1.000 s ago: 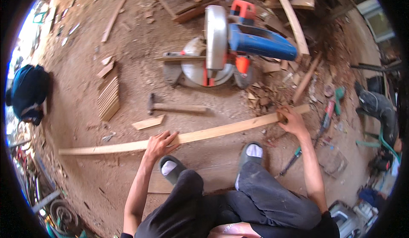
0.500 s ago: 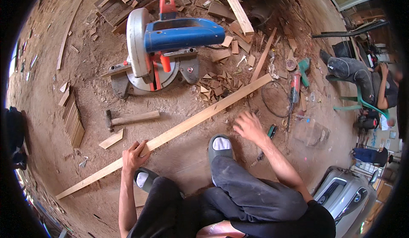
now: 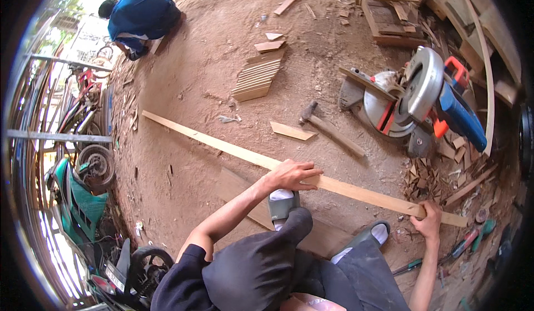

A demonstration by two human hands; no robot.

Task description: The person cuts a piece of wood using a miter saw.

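Note:
A long, thin wooden strip (image 3: 361,195) lies slantwise in front of me, its left end farther off than its right. My left hand (image 3: 290,174) is closed around it near its middle, above my left slipper. Close to the strip's right end, my right hand (image 3: 427,221) grips it as well. A wooden-handled hammer (image 3: 336,136) and a short angled wood offcut (image 3: 293,131) rest on the ground beyond the strip. Farther right stands a mitre saw (image 3: 417,91) with a blue handle and a round metal guard.
Angled cut pieces (image 3: 258,77) lie stacked at the far middle. Small offcuts (image 3: 423,180) are heaped beside the saw. A red and green power tool (image 3: 473,238) sits at right. Motorbikes (image 3: 83,200) line the left. Another person (image 3: 142,16) crouches at the far left.
My view has swung to the left. My right hand, earlier off the strip with its fingers apart, now holds it near its end. My left hand stays on the strip.

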